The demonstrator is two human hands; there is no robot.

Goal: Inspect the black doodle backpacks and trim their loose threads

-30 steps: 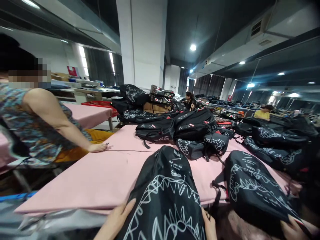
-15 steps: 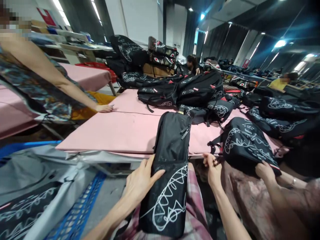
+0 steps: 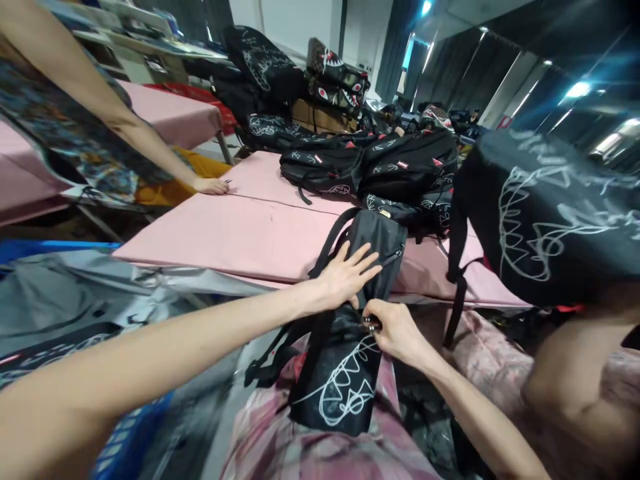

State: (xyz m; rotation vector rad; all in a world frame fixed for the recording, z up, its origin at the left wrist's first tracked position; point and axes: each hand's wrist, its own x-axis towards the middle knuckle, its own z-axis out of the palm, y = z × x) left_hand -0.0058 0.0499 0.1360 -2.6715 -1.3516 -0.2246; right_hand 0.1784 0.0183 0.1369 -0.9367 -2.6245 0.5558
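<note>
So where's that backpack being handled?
Head view, low centre: the backpack lies on the lap against the table edge, left hand and right hand on it.

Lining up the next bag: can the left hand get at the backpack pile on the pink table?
Probably yes. The left hand lies open on the black backpack, gripping nothing, and the pile sits just beyond it with nothing between.

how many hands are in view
3: the left hand flat on the lap backpack, the right hand pinching a small metal thing, a co-worker's hand on the pink table. Others may be hidden.
</note>
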